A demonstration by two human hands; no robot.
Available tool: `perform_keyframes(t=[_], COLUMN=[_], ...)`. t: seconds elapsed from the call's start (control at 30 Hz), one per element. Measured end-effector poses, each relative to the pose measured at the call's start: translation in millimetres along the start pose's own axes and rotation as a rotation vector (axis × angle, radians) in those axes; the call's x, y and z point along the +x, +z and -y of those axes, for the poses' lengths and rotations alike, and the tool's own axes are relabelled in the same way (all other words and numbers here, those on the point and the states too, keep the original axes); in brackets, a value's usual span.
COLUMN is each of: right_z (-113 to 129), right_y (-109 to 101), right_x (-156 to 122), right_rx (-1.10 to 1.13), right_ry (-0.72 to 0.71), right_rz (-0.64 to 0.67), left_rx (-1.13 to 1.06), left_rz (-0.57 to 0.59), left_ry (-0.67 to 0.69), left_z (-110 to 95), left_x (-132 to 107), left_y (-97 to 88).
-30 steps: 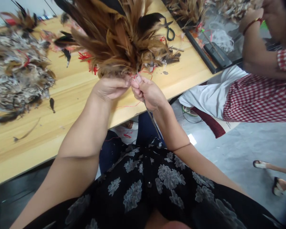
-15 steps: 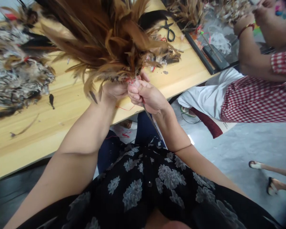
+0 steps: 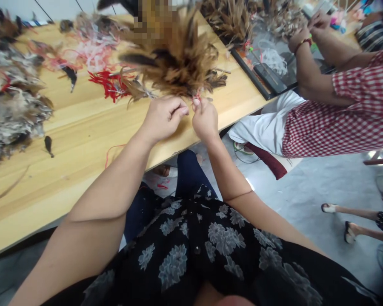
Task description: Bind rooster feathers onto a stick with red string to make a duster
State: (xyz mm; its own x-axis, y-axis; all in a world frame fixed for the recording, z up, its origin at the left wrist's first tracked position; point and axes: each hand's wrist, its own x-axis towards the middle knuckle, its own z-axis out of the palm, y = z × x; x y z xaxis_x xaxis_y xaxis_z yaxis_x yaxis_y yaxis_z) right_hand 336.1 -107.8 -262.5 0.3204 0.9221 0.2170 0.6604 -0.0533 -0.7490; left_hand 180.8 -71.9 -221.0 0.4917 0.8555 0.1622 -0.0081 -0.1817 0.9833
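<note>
At upper centre, the right hand [image 3: 206, 119] grips the brown feather bundle [image 3: 178, 68] by its base; the left hand [image 3: 164, 117] pinches thumb to forefinger, on what I cannot tell. Slackened right-hand pressure could let feathers slip.

Bright, even light covered the worktop [image 3: 79, 155]; brown feathers [image 3: 178, 70] looked blurred, pixel blocks masked their top, and the upper-right corner was dark.
</note>
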Motion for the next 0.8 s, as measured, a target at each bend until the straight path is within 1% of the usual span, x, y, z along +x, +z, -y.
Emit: perform_keyframes(t=[0.1,0.17,0.2,0.27,0.33,0.4,0.47,0.57,0.63,0.73,0.8], right_z=[-2.7,-5.7,-7.5,-9.9,-7.9,-0.2,11.8,31.2,42.1,54.1,59.9], right_y=[-4.8,-11.8,-16.6,-29.2,-45.3,-63.4,-81.6,-104.5,-114.8,-122.3,-123.8], right_x=[-2.3,-1.8,-0.8,1.9,3.7,3.3,0.5,-7.4,-14.2,-25.1,-31.9], right_rx=[-0.222,-0.345,-0.399,-0.475,-0.528,-0.616,-0.700,-0.748,-0.761,-0.761,-0.777], right_ry=[-0.081,-0.146,-0.181,-0.271,-0.369,-0.433,-0.485,-0.546,-0.576,-0.621,-0.647], right_rz=[-0.162,-0.213,-0.209,-0.132,0.019,0.194,0.313,0.374,0.392,0.430,0.476], left_rx=[-0.003,-0.046,-0.068,-0.080,-0.026,0.080,0.163,0.226,0.270,0.329,0.349], left_rz=[0.018,0.004,-0.005,-0.002,0.024,0.030,0.000,-0.022,-0.016,0.014,0.051], left_ry=[-0.004,-0.021,-0.030,-0.026,0.030,0.106,0.152,0.194,0.261,0.349,0.359], left_z=[-5.7,-10.0,-12.4,-17.1,-20.9,-23.7,-26.0,-28.9,-29.6,-30.3,-32.5], left_x=[-3.8,-5.3,-6.1,-7.0,-6.6,-4.6,-1.8,0.9,1.0,-0.7,-2.5], left_y=[-0.3,-2.9,-4.3,-7.2,-10.1,-13.5,-18.0,-28.2,-36.5,-46.1,-47.8])
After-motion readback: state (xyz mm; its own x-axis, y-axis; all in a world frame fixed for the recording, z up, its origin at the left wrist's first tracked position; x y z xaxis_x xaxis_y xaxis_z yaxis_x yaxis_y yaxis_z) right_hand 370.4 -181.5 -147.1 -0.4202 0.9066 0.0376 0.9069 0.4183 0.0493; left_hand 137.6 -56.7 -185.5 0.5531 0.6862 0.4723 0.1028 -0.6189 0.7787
